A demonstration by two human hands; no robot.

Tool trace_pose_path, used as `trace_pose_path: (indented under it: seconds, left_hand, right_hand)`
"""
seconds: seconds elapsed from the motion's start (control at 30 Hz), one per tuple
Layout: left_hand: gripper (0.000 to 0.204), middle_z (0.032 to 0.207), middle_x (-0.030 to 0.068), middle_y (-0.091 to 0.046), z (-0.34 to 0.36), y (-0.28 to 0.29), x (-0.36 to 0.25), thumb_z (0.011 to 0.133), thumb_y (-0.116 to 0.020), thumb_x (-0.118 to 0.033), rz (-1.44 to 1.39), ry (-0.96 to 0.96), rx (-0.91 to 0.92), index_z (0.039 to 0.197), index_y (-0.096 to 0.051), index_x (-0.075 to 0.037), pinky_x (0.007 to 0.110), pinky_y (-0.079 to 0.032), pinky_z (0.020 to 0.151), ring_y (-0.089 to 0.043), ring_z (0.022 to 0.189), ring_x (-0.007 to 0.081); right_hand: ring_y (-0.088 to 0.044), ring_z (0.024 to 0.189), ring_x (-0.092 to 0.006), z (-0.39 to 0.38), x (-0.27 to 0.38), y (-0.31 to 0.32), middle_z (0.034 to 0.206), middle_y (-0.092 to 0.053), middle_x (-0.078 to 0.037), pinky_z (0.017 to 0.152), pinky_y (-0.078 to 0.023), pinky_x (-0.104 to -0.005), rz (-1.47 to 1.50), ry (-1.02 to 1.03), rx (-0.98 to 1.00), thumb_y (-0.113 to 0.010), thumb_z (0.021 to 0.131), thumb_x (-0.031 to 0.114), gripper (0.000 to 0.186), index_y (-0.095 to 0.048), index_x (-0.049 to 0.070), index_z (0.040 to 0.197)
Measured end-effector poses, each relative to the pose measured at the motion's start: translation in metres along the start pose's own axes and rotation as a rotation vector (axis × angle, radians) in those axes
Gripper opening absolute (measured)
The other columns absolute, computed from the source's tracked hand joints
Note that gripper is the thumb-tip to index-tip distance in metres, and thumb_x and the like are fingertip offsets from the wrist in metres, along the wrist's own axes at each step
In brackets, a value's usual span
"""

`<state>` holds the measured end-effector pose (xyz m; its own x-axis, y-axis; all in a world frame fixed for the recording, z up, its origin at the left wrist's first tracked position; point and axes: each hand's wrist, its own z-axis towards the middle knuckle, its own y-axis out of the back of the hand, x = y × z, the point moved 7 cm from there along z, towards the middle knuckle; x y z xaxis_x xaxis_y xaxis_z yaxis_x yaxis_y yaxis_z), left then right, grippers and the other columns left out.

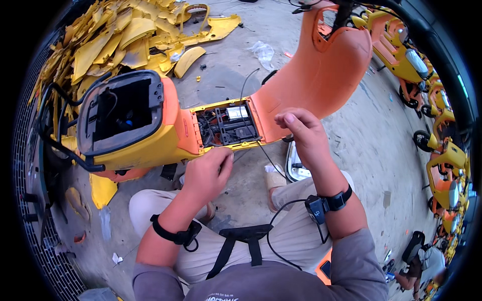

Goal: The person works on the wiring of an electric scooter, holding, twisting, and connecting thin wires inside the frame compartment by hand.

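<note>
A yellow and orange electric scooter body (326, 70) stands across in front of me. Its floorboard cover is off, showing an open bay (221, 125) with black wiring, dark modules and a silver box (237, 112). My left hand (210, 173) is at the bay's near edge, fingers curled in; what they hold, if anything, is hidden. My right hand (305, 133) is raised by the orange front panel, right of the bay, with thumb and fingers closed together. Anything between them is too small to make out. A thin black cable (268, 156) runs down from the bay's right end.
The seat is off; a dark open compartment (118, 108) shows at left, beside a black rack (50, 125). Yellow panels (130, 35) lie heaped far left. More yellow scooters (444, 165) line the right. Another person (414, 271) is low right. A white-rimmed part (296, 168) lies beyond my knee.
</note>
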<state>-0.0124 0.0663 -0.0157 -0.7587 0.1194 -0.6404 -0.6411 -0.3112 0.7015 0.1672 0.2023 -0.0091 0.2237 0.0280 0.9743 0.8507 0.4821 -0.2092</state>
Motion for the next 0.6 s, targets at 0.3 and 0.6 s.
trace_pose_path:
  seconds: [0.3, 0.6]
  left_hand:
    - [0.014, 0.081, 0.0019, -0.060, 0.003, 0.004, 0.053, 0.099, -0.054, -0.017, -0.877, 0.548, -0.170, 0.103, -0.055, -0.004, 0.020, -0.041, 0.049, -0.051, 0.059, 0.0054]
    - [0.013, 0.129, 0.0204, -0.053, 0.009, 0.017, 0.038, 0.104, -0.038, -0.018, -1.215, 0.227, -0.195, 0.112, -0.043, -0.010, 0.023, -0.053, 0.053, -0.068, 0.087, 0.0195]
  right_hand:
    - [-0.058, 0.086, -0.0135, -0.014, -0.030, -0.019, 0.098, -0.067, -0.008, 0.081, -0.045, -0.0287, 0.257, -0.064, 0.039, -0.058, 0.095, 0.015, 0.017, -0.066, 0.001, 0.099]
    - [-0.058, 0.072, -0.0143, -0.050, -0.127, -0.061, 0.086, -0.065, -0.004, 0.065, -0.046, -0.0281, 0.516, -0.717, 0.065, -0.054, 0.093, 0.023, 0.016, -0.061, 0.009, 0.091]
